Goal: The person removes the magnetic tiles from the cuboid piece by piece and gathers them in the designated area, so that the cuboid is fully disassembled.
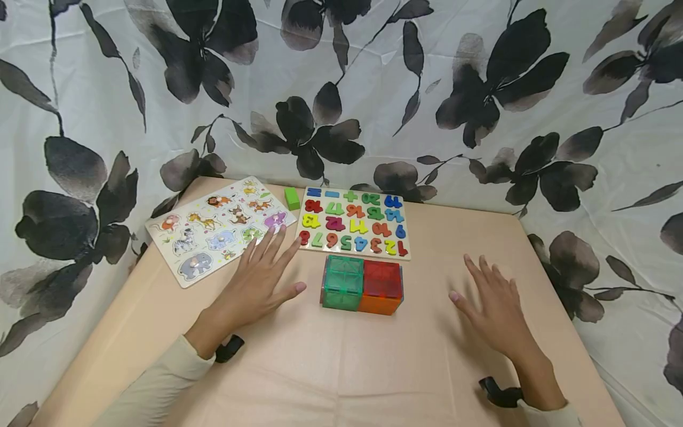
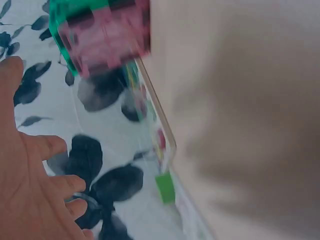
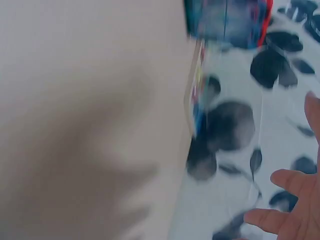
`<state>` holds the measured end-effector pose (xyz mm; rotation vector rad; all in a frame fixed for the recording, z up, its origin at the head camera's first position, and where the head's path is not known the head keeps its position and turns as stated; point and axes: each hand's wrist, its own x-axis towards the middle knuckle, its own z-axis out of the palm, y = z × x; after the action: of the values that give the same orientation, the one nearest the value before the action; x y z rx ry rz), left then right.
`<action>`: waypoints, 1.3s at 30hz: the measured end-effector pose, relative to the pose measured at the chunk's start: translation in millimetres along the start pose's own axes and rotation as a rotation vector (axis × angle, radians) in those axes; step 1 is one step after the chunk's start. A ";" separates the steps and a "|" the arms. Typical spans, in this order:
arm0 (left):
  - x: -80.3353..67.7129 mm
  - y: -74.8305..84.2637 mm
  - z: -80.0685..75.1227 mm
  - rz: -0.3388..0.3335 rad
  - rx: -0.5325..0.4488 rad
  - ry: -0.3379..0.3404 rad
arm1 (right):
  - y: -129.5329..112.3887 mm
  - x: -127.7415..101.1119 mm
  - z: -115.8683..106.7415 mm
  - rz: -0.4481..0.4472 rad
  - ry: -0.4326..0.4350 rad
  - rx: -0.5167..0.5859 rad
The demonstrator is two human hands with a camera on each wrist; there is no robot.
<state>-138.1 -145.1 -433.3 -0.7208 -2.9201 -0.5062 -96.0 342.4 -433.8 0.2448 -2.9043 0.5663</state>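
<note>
Translucent plastic catches our eye at the centre of the table (image 1: 331, 367): a green cube (image 1: 342, 283) and a red-and-orange cube (image 1: 381, 288) sit pressed side by side, touching, just in front of the number puzzle board (image 1: 353, 223). We see the left hand (image 1: 255, 281) flat and spread, fingers straight, hovering or resting to the left of the green cube, near it but apart, fingertips reaching toward the gap between the two boards. It grasps nothing. Over on the other side, the right hand (image 1: 493, 305) is likewise released, fingers extended, palm down, well to the right of the red-and-orange cube, holding nothing either. The animal puzzle board (image 1: 219, 228) lies at the far left, angled, and a small green block (image 1: 291, 198) sits between the two boards at the back edge. From the left wrist view we catch the cubes blurred, with the palm (image 2: 25, 195) open below. A flowered cloth (image 1: 341, 89) hangs behind everything.
</note>
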 end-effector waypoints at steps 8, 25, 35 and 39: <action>9.2 24.9 25.4 0.079 -0.265 -0.006 | -37.5 9.6 33.0 -0.052 -0.097 0.223; 28.8 36.9 56.6 0.003 -0.729 -0.034 | -53.0 24.1 64.6 -0.040 -0.285 0.542; 30.3 33.7 60.0 0.008 -0.742 -0.039 | -47.8 24.6 62.0 -0.056 -0.323 0.626; 30.4 33.2 61.1 0.007 -0.745 -0.040 | -47.8 24.4 61.1 -0.054 -0.329 0.636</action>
<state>-150.0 -83.5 -476.0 -0.7952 -2.7155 -1.6269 -118.9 272.2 -467.7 0.5359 -2.8986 1.5611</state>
